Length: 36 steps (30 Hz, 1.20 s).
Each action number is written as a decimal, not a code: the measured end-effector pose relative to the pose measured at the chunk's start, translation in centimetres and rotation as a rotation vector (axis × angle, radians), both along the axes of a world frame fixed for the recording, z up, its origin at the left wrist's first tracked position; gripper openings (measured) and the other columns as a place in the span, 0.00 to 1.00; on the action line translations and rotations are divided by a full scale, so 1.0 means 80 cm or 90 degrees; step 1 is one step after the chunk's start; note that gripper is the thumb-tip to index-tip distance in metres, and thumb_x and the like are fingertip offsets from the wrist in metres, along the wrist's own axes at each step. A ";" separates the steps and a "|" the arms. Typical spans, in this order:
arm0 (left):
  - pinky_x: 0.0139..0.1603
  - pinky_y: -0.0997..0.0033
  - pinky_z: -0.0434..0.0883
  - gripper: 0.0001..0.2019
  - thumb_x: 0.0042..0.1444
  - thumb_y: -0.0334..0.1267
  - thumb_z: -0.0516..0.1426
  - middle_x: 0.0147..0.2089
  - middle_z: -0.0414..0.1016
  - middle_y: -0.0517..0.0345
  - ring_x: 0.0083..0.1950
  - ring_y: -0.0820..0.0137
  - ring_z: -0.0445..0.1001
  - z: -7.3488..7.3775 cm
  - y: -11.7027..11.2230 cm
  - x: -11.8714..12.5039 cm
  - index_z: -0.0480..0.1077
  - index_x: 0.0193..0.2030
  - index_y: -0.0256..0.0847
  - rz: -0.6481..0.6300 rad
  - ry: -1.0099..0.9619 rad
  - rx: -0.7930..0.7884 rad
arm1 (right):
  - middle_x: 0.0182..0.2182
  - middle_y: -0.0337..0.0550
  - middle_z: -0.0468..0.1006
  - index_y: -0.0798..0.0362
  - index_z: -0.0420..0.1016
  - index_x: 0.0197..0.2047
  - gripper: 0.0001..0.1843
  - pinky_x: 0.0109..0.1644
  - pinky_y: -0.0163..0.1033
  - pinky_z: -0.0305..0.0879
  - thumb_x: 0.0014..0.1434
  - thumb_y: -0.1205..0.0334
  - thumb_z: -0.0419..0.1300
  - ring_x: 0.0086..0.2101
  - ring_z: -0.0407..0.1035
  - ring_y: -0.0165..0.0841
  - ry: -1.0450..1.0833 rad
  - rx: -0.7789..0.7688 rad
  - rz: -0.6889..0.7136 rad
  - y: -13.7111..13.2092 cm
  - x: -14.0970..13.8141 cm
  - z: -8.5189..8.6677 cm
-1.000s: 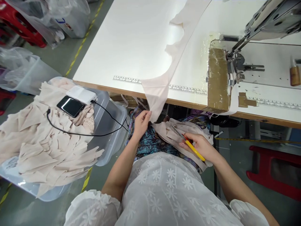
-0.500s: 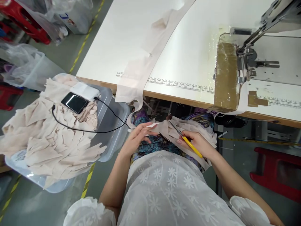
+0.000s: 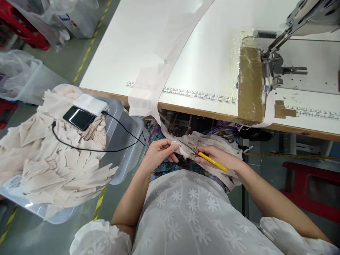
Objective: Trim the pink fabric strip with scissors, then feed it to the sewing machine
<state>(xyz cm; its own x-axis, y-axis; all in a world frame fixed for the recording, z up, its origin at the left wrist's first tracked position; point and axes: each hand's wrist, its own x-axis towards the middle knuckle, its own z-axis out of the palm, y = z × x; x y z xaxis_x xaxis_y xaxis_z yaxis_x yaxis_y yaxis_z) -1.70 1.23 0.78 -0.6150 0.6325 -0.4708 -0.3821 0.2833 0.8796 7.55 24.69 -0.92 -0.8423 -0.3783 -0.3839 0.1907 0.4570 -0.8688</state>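
Observation:
My left hand (image 3: pixel 159 153) is closed on the end of a pale beige fabric strip (image 3: pixel 148 95) that hangs from the white sewing table (image 3: pixel 212 60) down to my lap. My right hand (image 3: pixel 216 158) grips yellow-handled thread snips (image 3: pixel 203 156), their blades pointing left at the fabric pinched by my left hand. More beige fabric (image 3: pixel 212 141) is bunched on my lap over a blue patterned cloth (image 3: pixel 170 166).
A sewing machine (image 3: pixel 278 63) stands at the table's right. Left of me a clear bin (image 3: pixel 124 141) holds several beige fabric pieces (image 3: pixel 53 159), a phone (image 3: pixel 79 118) and a white power bank (image 3: pixel 91 104) with a black cable. A red stool (image 3: pixel 310 191) is at the right.
The fabric strip has dropped flatter across the table. My left hand let go of the hanging end, then closed on the fabric at my lap; the snips moved left up to it.

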 end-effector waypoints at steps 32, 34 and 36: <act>0.34 0.72 0.76 0.18 0.53 0.52 0.64 0.29 0.81 0.52 0.31 0.64 0.81 -0.024 -0.010 -0.006 0.77 0.34 0.36 0.025 -0.084 0.047 | 0.22 0.42 0.69 0.50 0.65 0.28 0.31 0.26 0.38 0.42 0.65 0.31 0.48 0.22 0.62 0.35 0.174 0.363 0.076 -0.016 -0.019 0.007; 0.34 0.72 0.76 0.18 0.53 0.53 0.64 0.28 0.81 0.51 0.31 0.64 0.81 -0.023 -0.010 -0.005 0.76 0.32 0.36 0.024 -0.087 0.040 | 0.21 0.42 0.68 0.50 0.64 0.26 0.32 0.26 0.38 0.43 0.64 0.31 0.47 0.22 0.62 0.35 0.172 0.357 0.067 -0.017 -0.020 0.004; 0.35 0.72 0.76 0.19 0.53 0.53 0.64 0.29 0.81 0.51 0.31 0.64 0.81 -0.021 -0.011 -0.005 0.77 0.32 0.36 0.020 -0.086 0.030 | 0.19 0.42 0.66 0.50 0.63 0.24 0.33 0.26 0.38 0.44 0.64 0.30 0.46 0.21 0.61 0.34 0.166 0.335 0.060 -0.016 -0.019 -0.001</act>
